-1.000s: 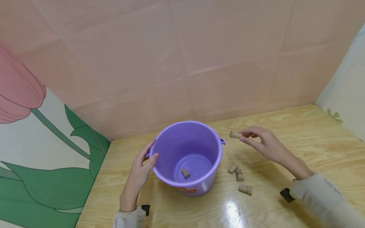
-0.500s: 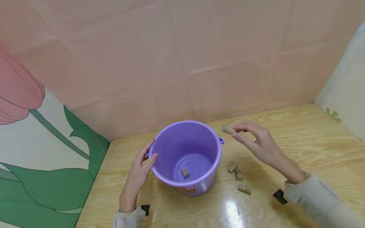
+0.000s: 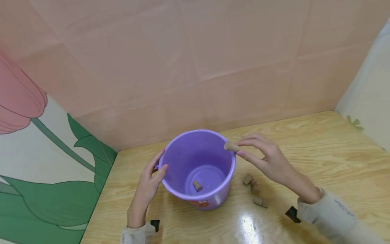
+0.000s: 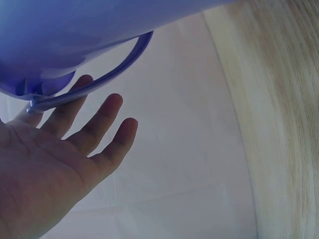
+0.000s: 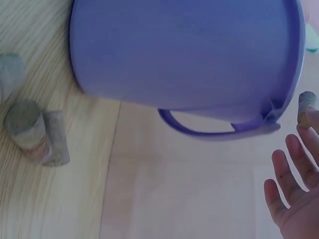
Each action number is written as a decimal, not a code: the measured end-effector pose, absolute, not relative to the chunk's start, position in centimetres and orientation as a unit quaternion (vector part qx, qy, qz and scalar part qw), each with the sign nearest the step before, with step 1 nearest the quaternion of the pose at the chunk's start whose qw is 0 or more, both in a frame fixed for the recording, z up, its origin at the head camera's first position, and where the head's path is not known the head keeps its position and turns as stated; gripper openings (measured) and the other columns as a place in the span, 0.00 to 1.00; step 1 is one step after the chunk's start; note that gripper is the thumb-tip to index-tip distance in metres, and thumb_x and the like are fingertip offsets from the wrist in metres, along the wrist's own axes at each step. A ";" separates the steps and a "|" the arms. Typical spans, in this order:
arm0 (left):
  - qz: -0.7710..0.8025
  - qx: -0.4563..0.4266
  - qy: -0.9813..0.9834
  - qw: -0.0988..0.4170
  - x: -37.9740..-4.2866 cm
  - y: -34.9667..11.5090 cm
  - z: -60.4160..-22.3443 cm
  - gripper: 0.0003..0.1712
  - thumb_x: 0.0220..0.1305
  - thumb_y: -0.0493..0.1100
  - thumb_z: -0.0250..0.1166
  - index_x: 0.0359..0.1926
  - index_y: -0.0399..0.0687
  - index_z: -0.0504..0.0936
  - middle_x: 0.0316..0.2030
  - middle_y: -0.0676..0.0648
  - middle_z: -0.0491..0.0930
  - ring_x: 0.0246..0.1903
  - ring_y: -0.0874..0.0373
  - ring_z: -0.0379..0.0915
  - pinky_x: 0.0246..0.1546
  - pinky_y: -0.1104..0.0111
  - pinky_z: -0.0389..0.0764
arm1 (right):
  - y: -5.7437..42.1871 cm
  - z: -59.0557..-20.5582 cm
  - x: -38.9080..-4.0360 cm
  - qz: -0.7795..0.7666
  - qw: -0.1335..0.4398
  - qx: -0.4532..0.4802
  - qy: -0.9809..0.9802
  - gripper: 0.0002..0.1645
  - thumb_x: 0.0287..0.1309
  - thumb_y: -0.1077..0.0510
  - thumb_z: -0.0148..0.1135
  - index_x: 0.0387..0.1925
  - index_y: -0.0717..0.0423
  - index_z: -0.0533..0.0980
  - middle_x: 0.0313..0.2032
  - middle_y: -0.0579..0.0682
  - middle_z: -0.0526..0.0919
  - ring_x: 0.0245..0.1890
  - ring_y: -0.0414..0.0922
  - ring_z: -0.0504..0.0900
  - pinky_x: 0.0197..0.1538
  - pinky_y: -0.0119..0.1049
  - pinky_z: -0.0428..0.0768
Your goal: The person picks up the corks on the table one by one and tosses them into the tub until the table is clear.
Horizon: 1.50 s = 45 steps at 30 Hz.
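A purple bucket (image 3: 213,200) stands upright on the wooden table, one cork (image 3: 197,185) lying on its floor. My left hand (image 3: 149,186) holds the bucket's left rim, thumb over the inside and fingers outside. In the left wrist view those fingers (image 4: 102,124) spread beside the purple handle (image 4: 119,69). Between thumb and fingertips, my right hand (image 3: 268,159) pinches another cork (image 3: 231,146) at the bucket's right rim, above table height. The right wrist view shows this pinched cork (image 5: 306,107) at the right edge, the other fingers spread.
Three loose corks lie on the table right of the bucket: one cork (image 3: 247,179) against a reddish-marked cork (image 3: 254,186), and a third cork (image 3: 260,202) nearer. A pinkish sheet (image 3: 195,67) rises behind the table (image 3: 304,135). A flower-printed panel (image 3: 55,203) stands at the left.
My right hand has moved left with the pinched cork, from beside the bucket to its right rim. The left hand and bucket stay in place.
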<state>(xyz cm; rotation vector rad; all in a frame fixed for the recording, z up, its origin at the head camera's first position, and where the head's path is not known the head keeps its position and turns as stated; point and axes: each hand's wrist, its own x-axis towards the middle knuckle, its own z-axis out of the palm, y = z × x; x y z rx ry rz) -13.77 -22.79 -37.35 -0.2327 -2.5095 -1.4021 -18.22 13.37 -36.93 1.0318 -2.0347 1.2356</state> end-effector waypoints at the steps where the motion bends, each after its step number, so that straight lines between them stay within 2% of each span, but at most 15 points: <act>1: -0.483 -0.080 -0.862 0.129 -13.8 -22.8 -37.4 0.29 0.69 0.41 0.61 0.70 0.48 0.70 0.58 0.42 0.79 0.53 0.57 0.73 0.57 0.63 0.74 | 13.2 -36.9 -18.1 0.459 0.268 0.386 -0.754 0.24 0.44 0.74 0.72 0.45 0.55 0.83 0.44 0.48 0.85 0.50 0.35 0.80 0.58 0.22 0.74; 12: -0.485 -0.078 -0.863 0.122 -13.8 -23.0 -37.5 0.29 0.69 0.41 0.61 0.70 0.49 0.70 0.57 0.42 0.80 0.53 0.57 0.73 0.56 0.65 0.75 | 11.2 -36.9 -17.5 0.442 0.258 0.407 -0.757 0.23 0.45 0.71 0.72 0.45 0.55 0.83 0.45 0.48 0.86 0.47 0.40 0.81 0.57 0.26 0.75; 20: -0.489 -0.078 -0.860 0.121 -13.7 -23.1 -37.4 0.29 0.69 0.40 0.61 0.70 0.48 0.70 0.58 0.40 0.79 0.53 0.53 0.73 0.54 0.65 0.77 | 9.1 -36.9 -17.1 0.443 0.272 0.408 -0.751 0.17 0.48 0.64 0.73 0.43 0.54 0.84 0.42 0.48 0.88 0.48 0.50 0.82 0.61 0.38 0.71; 30: -0.507 -0.078 -0.851 0.111 -13.6 -23.1 -37.2 0.29 0.70 0.40 0.60 0.71 0.48 0.69 0.62 0.38 0.76 0.53 0.44 0.75 0.46 0.70 0.81 | 8.1 -37.0 -16.5 0.464 0.244 0.376 -0.764 0.18 0.46 0.66 0.73 0.43 0.51 0.84 0.41 0.45 0.88 0.49 0.49 0.80 0.61 0.45 0.69; 39: -0.505 -0.081 -0.852 0.114 -13.7 -23.3 -37.1 0.29 0.70 0.40 0.60 0.71 0.49 0.69 0.62 0.40 0.76 0.52 0.48 0.74 0.48 0.70 0.80 | 8.1 -36.6 -16.4 0.471 0.197 0.372 -0.775 0.16 0.51 0.64 0.71 0.44 0.51 0.84 0.43 0.45 0.88 0.51 0.53 0.79 0.60 0.55 0.70; 45: -0.508 -0.086 -0.850 0.112 -13.6 -23.3 -37.1 0.29 0.71 0.40 0.59 0.71 0.48 0.69 0.62 0.39 0.76 0.52 0.49 0.74 0.47 0.70 0.80 | 8.2 -36.5 -16.3 0.475 0.176 0.371 -0.778 0.15 0.53 0.64 0.70 0.44 0.49 0.84 0.43 0.43 0.86 0.52 0.48 0.78 0.61 0.55 0.67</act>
